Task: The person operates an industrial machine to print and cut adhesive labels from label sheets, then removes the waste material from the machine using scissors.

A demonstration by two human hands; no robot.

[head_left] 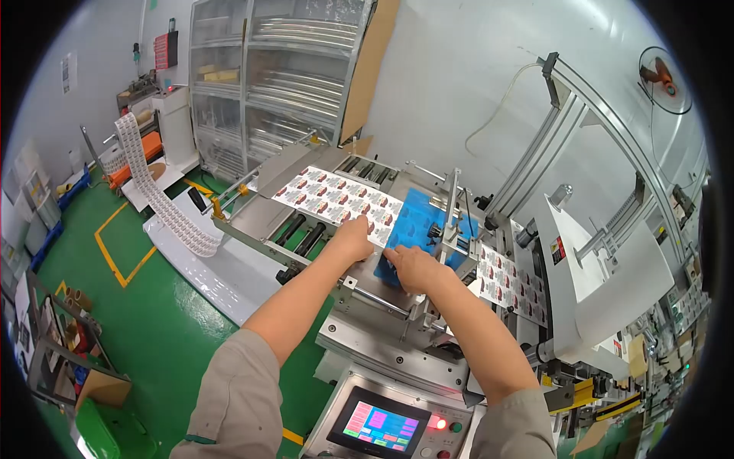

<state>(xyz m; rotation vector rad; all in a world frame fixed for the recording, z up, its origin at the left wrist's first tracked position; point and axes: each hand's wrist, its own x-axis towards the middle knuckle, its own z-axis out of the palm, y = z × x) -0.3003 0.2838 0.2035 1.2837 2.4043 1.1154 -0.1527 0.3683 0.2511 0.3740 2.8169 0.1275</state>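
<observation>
A printed label web (pixel 336 197), white with repeated dark red pictures and text, lies across the machine bed. My left hand (pixel 353 240) is closed at the web's near edge, fingertips on the print. To its right, a translucent blue sheet (pixel 413 218) covers part of the web, and the print shows faintly through it. My right hand (pixel 417 268) rests at the near left corner of the blue sheet, its fingers bent in and pressed on that edge. The undersides of both hands are hidden.
A metal bar assembly (pixel 451 210) with black knobs stands over the blue sheet. A lit touch panel (pixel 380 423) with buttons sits below my arms. Left, a label strip (pixel 153 180) hangs from a roll. A metal frame (pixel 535 153) rises at right.
</observation>
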